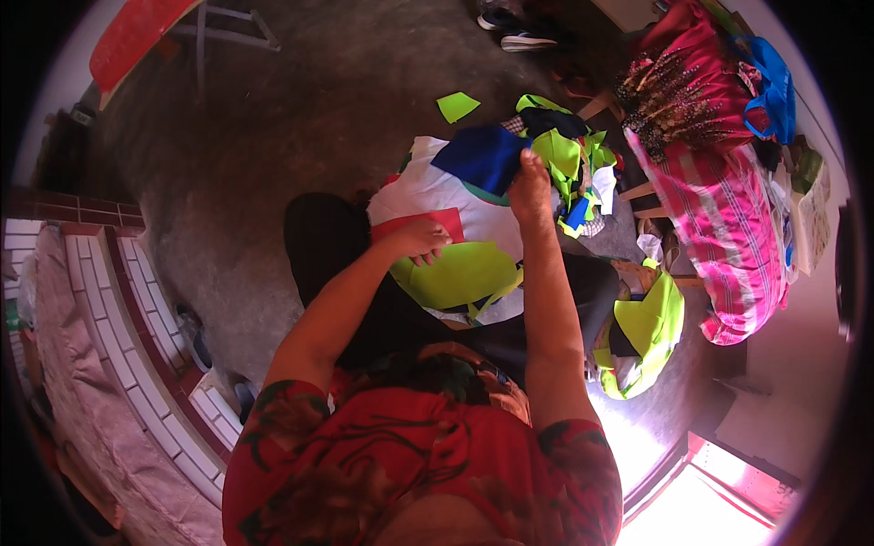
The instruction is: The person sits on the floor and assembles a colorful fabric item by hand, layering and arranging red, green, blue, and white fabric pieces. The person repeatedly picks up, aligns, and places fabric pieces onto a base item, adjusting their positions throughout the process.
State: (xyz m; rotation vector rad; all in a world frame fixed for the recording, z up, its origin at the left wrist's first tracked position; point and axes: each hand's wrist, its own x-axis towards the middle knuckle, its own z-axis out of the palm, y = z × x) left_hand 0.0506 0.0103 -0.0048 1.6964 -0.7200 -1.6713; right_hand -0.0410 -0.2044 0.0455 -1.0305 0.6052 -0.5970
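Note:
My right hand (530,191) pinches the edge of a dark blue cloth piece (482,156) over my lap. Closer to me, my left hand (423,239) has its fingers curled downward; whether anything is inside them is hidden. It overlaps a flat red cloth piece (444,221) and lies just above a large yellow-green cloth piece (460,273). White cloth (419,182) spreads beneath these pieces across my legs. Part of a green edge (487,194) shows under the blue piece.
Beyond my right hand is a heap of mixed scraps (560,155). One yellow-green scrap (457,106) lies apart on the concrete floor (346,91). A yellow-green bundle (651,328) sits by my right knee. Pink plaid fabric (719,237) drapes over wooden furniture at right; shoes (528,42) stand far off.

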